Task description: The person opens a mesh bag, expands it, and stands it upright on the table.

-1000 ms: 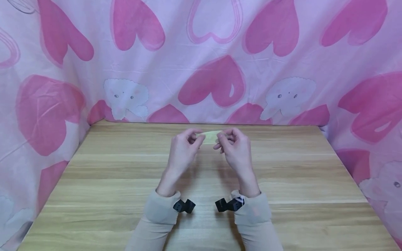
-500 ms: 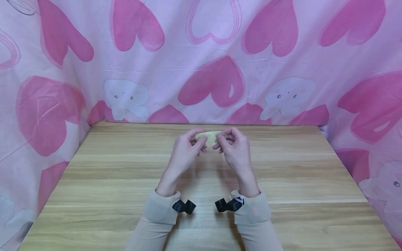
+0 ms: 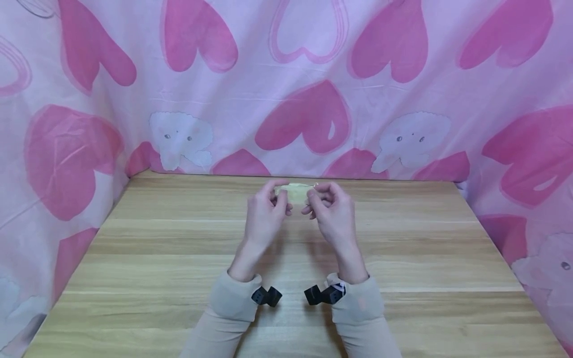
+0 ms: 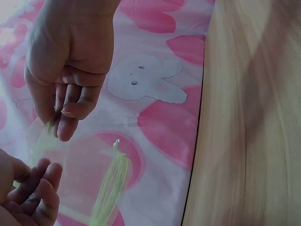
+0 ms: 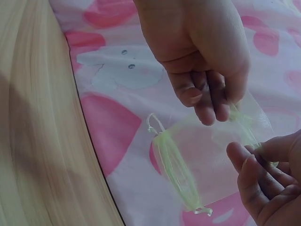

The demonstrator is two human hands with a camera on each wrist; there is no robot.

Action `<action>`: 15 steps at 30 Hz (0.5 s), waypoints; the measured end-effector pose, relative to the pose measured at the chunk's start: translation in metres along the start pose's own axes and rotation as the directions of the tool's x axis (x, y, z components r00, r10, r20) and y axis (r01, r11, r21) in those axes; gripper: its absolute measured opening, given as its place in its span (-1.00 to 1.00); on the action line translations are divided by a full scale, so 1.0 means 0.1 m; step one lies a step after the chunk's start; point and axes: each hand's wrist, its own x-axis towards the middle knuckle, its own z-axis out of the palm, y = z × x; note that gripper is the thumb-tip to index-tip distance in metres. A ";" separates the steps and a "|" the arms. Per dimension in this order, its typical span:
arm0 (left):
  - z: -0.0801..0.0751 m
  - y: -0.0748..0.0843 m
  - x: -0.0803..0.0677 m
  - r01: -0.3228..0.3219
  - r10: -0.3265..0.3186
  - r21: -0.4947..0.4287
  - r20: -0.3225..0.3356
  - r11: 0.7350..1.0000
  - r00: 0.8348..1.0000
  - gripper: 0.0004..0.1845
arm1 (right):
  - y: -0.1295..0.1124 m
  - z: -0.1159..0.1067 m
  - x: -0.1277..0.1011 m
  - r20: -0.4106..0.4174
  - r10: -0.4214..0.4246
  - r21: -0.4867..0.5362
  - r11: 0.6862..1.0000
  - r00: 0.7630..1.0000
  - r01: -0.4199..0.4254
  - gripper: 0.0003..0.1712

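A small sheer pale-green pouch (image 3: 297,192) hangs between my two hands above the far middle of the wooden table (image 3: 179,258). My left hand (image 3: 281,198) pinches its left edge and my right hand (image 3: 311,200) pinches its right edge. The left wrist view shows the pouch (image 4: 111,182) as see-through fabric with a gathered green fold, the left hand (image 4: 55,123) pinching it from above. From the right wrist, the pouch (image 5: 177,165) shows a white drawstring loop, and the right hand (image 5: 221,112) pinches its green edge.
Pink cloth with hearts and white animal figures (image 3: 309,99) hangs behind the table and drapes down both sides. Black wrist cameras (image 3: 266,296) sit at both beige sleeves. Bare wood lies on every side of the hands.
The two hands have drawn a little closer together, so less of the pouch shows between them. They stay at the same spot over the table.
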 end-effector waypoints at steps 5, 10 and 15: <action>0.00 -0.01 0.01 0.025 -0.025 0.002 0.086 1.000 0.996 -0.70 | -0.09 -0.02 -0.01 0.004 0.031 -0.012 0.999 1.000 -0.031 -0.88; 0.03 -0.03 0.00 0.045 -0.043 -0.018 0.107 0.999 0.993 -0.74 | -0.29 -0.02 -0.06 0.062 0.056 -0.045 0.998 0.997 -0.053 -0.79; 0.05 -0.02 0.00 0.044 -0.039 -0.071 0.073 0.996 0.997 -0.87 | -0.37 0.00 -0.08 0.082 0.055 -0.044 0.998 0.995 -0.052 -0.80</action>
